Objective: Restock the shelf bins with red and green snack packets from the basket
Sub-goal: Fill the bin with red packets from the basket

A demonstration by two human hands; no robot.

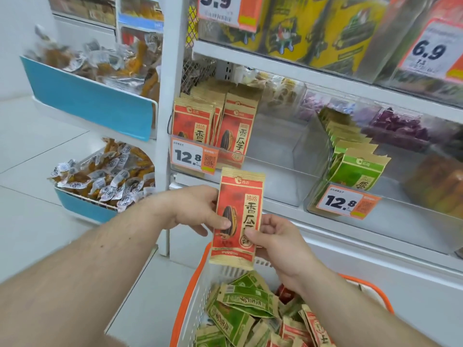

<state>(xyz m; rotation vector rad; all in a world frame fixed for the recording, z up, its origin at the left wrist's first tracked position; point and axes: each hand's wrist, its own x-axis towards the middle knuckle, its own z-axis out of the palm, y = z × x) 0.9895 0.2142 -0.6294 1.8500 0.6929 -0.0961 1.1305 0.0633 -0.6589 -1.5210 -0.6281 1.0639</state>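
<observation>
A red snack packet (238, 216) stands upright in front of the shelf, held by both hands. My left hand (198, 211) pinches its left edge with thumb on the front. My right hand (275, 239) pinches its lower right edge. Below them is the white basket with orange rim (198, 291), holding several green packets (245, 299) and red packets (313, 329). The clear shelf bin on the left (270, 156) holds a few red packets (213, 123) at its left end. The bin to its right (313, 196) holds a row of green packets (355, 161).
Price tags reading 12.8 hang on both bins (193, 156). Blue-fronted bins (95, 103) of clear-wrapped snacks stick out at the left. An upper shelf carries yellow-green bags (313, 28). A white shelf post (167, 96) stands between the units. White floor tiles lie at the left.
</observation>
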